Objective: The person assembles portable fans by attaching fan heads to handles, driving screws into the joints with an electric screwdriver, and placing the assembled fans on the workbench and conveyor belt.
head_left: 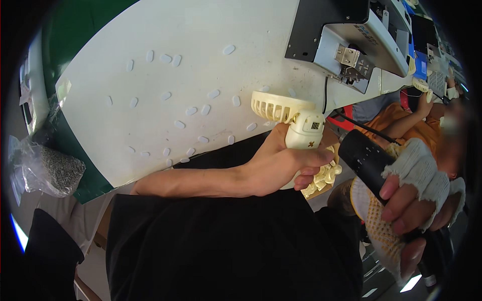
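My left hand [273, 168] is bare and wrapped round the grip of a cream handheld fan [307, 128]. The fan's slatted round head points left, over the table edge, and a small dark display shows on its neck. My right hand [416, 188], in a white knitted glove with bare fingertips, is closed round a black electric screwdriver [364, 156]. The screwdriver's tip points toward the fan's neck; whether they touch I cannot tell. Just past my left fingers, several cream plastic parts [326, 175] lie in a box, partly hidden by that hand.
Several small white oval pieces [191, 111] lie scattered over the white table [211, 25]. A black and silver machine [346, 45] stands at the far right, with a cable hanging nearby. A co-worker in orange [396, 123] sits beyond it. A clear plastic bag [32, 168] is at the left.
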A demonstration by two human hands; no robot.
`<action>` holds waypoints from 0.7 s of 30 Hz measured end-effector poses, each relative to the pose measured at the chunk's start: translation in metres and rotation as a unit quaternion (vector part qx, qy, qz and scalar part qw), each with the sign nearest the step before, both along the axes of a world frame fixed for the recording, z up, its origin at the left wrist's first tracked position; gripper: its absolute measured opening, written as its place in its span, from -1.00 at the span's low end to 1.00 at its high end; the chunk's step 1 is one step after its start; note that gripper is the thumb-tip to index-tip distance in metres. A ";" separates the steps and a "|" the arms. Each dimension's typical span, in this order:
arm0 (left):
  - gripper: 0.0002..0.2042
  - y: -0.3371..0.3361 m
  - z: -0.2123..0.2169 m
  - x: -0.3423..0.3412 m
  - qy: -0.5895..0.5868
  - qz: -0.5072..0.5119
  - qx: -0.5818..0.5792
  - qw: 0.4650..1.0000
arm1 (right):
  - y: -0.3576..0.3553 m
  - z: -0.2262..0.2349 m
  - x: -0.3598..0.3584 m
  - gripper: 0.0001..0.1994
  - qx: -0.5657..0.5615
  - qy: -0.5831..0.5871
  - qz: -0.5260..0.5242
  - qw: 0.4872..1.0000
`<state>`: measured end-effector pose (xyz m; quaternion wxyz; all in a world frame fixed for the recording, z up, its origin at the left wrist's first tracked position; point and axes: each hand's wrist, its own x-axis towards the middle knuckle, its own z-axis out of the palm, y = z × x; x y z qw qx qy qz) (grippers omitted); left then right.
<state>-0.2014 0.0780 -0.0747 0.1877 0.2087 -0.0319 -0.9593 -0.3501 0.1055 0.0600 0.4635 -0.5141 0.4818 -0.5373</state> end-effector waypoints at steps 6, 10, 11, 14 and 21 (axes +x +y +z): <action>-0.81 -0.001 0.001 0.007 -0.004 0.009 0.006 1.000 | -0.004 0.001 -0.005 -0.54 -0.056 0.068 0.130 0.988; -0.83 -0.005 -0.016 0.043 -0.119 0.090 -0.281 0.948 | 0.036 0.007 -0.053 -0.55 -0.106 0.008 0.250 0.962; -0.84 -0.015 -0.016 0.055 -0.092 0.093 -0.453 0.882 | 0.062 0.017 -0.075 -0.55 -0.118 -0.009 0.274 0.954; -0.68 -0.028 -0.021 0.081 -0.125 0.078 -0.728 0.670 | 0.076 -0.020 -0.063 -0.57 -0.247 -0.047 0.170 0.953; -0.60 -0.021 -0.030 0.078 -0.124 0.153 -0.707 0.679 | 0.078 -0.081 -0.030 -0.61 -0.078 -0.120 -0.005 0.990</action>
